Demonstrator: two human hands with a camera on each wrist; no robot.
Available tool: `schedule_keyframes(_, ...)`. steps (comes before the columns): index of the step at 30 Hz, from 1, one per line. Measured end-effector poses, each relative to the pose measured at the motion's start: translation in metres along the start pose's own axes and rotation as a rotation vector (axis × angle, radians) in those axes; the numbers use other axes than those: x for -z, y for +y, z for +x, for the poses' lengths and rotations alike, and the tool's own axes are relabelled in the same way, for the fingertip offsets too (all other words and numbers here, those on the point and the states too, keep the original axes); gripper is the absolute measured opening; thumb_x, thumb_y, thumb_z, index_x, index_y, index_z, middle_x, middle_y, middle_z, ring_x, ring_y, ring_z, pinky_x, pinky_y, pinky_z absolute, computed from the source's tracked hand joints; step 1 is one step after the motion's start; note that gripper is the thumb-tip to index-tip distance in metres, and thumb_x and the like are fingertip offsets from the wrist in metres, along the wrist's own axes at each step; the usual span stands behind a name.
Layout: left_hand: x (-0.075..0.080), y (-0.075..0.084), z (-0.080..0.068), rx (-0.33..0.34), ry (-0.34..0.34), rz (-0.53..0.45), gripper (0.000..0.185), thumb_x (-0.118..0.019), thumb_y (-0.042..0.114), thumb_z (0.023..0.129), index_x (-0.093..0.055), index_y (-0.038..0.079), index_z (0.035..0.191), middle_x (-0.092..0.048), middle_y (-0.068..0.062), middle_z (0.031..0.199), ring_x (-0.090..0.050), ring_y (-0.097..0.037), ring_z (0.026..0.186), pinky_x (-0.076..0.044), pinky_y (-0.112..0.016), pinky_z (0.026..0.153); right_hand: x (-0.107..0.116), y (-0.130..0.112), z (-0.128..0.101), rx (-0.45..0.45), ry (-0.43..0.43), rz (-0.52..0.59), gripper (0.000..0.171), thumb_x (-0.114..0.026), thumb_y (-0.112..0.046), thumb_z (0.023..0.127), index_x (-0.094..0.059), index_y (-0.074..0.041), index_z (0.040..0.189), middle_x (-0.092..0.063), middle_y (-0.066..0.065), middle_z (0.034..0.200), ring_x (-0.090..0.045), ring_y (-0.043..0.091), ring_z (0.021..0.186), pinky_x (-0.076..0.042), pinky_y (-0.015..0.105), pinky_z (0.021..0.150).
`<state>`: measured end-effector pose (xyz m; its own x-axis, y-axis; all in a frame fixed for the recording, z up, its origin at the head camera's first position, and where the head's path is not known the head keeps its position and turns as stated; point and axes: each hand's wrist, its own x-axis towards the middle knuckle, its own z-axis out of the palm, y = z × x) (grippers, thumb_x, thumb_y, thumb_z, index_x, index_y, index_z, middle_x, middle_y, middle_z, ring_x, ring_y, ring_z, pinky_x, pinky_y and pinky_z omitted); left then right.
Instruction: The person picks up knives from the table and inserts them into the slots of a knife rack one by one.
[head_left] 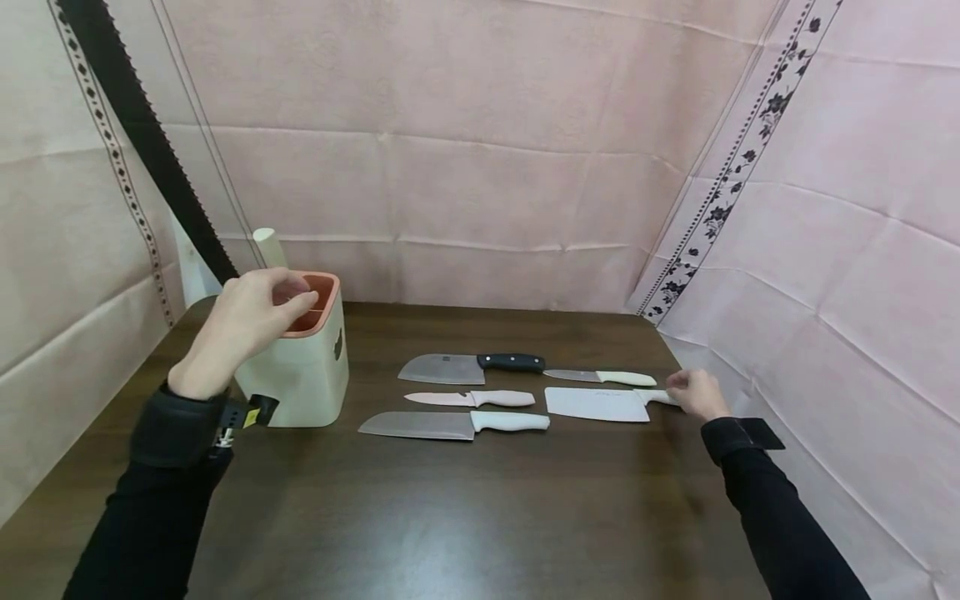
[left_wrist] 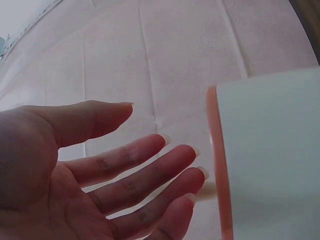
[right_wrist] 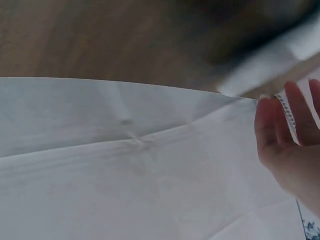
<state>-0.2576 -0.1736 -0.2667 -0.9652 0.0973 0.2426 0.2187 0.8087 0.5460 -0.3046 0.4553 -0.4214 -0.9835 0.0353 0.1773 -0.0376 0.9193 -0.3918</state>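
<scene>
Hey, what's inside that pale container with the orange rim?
A pale handle sticks out of the container. The left hand covers part of the opening; the lower inside is hidden.

Soft, bright light in the head view; dimmer, blurrier wrist views.
In the head view, even light fills the cloth (head_left: 480, 167), pinkish at the back and whiter to the right; the table (head_left: 600, 517) carries a milky glare near the front and a darker streak below the right hand (head_left: 699, 395), and the black-handled knife (head_left: 487, 362) reads clearly. The left wrist view is dimmer: the left hand (left_wrist: 95, 167) lies in shade against paler cloth, the top-left corner is brightest, and the holder (left_wrist: 272, 160) looks soft. The right wrist view is dull, a dark shape (right_wrist: 240, 35) badly blurred at upper right, the table's edge bowed.
</scene>
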Motion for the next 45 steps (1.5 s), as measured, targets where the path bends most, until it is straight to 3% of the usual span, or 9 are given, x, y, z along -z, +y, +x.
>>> schedule_keyframes(6, -0.005, 0.006, 0.002, -0.005, 0.018, 0.031, 0.033, -0.054, 0.029, 0.097, -0.061, 0.002, 0.116, -0.064, -0.023, 0.11, -0.055, -0.035, 0.1, -0.043, -0.038, 0.071, -0.008, 0.017, -0.003, -0.113, -0.083, -0.092, 0.035, -0.056, -0.003, 0.084, -0.062, 0.011, 0.115, -0.059, 0.035, 0.119, -0.055, 0.052, 0.106, -0.045, 0.056, 0.084)
schedule_keyframes(11, -0.007, 0.011, 0.003, -0.017, -0.006, 0.003, 0.034, -0.054, 0.028, 0.098, -0.06, 0.0, 0.117, -0.063, -0.023, 0.11, -0.054, -0.035, 0.1, -0.044, -0.043, 0.078, -0.01, 0.019, -0.005, -0.148, -0.095, -0.168, 0.044, -0.055, -0.002, 0.079, -0.059, 0.006, 0.122, -0.055, 0.035, 0.124, -0.052, 0.055, 0.106, -0.039, 0.057, 0.079)
schedule_keyframes(19, -0.013, 0.018, 0.005, -0.071, -0.014, -0.035, 0.033, -0.056, 0.02, 0.097, -0.059, -0.004, 0.119, -0.062, -0.026, 0.113, -0.056, -0.037, 0.103, -0.046, -0.051, 0.088, -0.025, 0.029, -0.006, -0.019, 0.022, -0.317, 0.039, -0.058, 0.002, 0.069, -0.063, 0.006, 0.108, -0.062, 0.036, 0.102, -0.05, 0.056, 0.091, -0.041, 0.06, 0.068)
schedule_keyframes(27, -0.026, 0.025, 0.008, -0.111, -0.018, -0.003, 0.027, -0.057, 0.021, 0.097, -0.063, -0.001, 0.111, -0.064, -0.023, 0.11, -0.058, -0.036, 0.102, -0.047, -0.051, 0.088, -0.025, 0.039, -0.005, 0.082, 0.067, -0.365, 0.03, -0.065, 0.0, 0.069, -0.066, 0.002, 0.099, -0.063, 0.032, 0.091, -0.051, 0.049, 0.084, -0.039, 0.057, 0.064)
schedule_keyframes(32, -0.03, 0.03, 0.009, -0.113, -0.03, -0.02, 0.029, -0.056, 0.021, 0.097, -0.062, -0.002, 0.113, -0.063, -0.022, 0.11, -0.056, -0.035, 0.103, -0.046, -0.05, 0.089, -0.016, 0.039, -0.006, 0.087, 0.029, -0.344, 0.032, -0.069, -0.005, 0.072, -0.064, 0.002, 0.103, -0.064, 0.032, 0.094, -0.052, 0.05, 0.085, -0.039, 0.057, 0.065)
schedule_keyframes(36, -0.033, 0.035, 0.01, -0.118, -0.039, -0.025, 0.031, -0.056, 0.022, 0.097, -0.062, -0.002, 0.116, -0.064, -0.022, 0.112, -0.057, -0.036, 0.106, -0.046, -0.05, 0.091, -0.002, 0.036, -0.004, 0.08, 0.006, -0.316, 0.03, -0.071, -0.007, 0.074, -0.065, 0.002, 0.103, -0.066, 0.03, 0.09, -0.058, 0.047, 0.078, -0.043, 0.055, 0.061)
schedule_keyframes(45, -0.038, 0.036, 0.011, -0.138, -0.031, -0.001, 0.03, -0.057, 0.021, 0.096, -0.062, -0.002, 0.114, -0.065, -0.022, 0.109, -0.061, -0.034, 0.099, -0.049, -0.048, 0.084, 0.053, 0.008, 0.011, 0.14, -0.121, -0.251, 0.028, -0.07, -0.007, 0.073, -0.068, 0.002, 0.1, -0.067, 0.024, 0.09, -0.058, 0.031, 0.069, -0.043, 0.042, 0.055)
